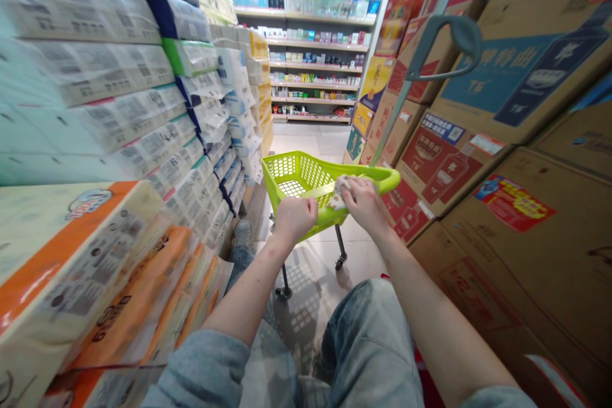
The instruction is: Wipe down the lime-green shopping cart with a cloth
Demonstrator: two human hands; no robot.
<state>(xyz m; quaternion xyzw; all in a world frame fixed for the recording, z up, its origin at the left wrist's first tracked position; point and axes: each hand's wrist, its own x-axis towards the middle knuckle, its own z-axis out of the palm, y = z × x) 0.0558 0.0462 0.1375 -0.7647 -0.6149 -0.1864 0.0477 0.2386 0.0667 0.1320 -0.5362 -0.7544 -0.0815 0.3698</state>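
Both hands on the small lime-green shopping cart point(329, 219), which sits right in front of me on the pale tile floor point(306, 137), mid-aisle. Left hand point(297, 217): curled into a fist at the near left of the rim, thumb up; looks clamped on the cart, fingertips hidden. Right hand point(358, 199): fingers bent over the handle side, holding a crumpled white wipe point(340, 191) against the green plastic; can't tell if paper or cloth. Basket is perforated, on dark legs with casters point(284, 293). Grey-green pole point(389, 124) rises by the cart's right side, with a loop-shaped piece point(447, 48) up top. Left of me: stacked tissue packs point(138, 99), orange-and-cream ones nearest. Right: cardboard cartons point(497, 223) with printed bottles. Stocked shelving point(315, 67) at the far end. My jeans point(373, 331) show below my forearms.
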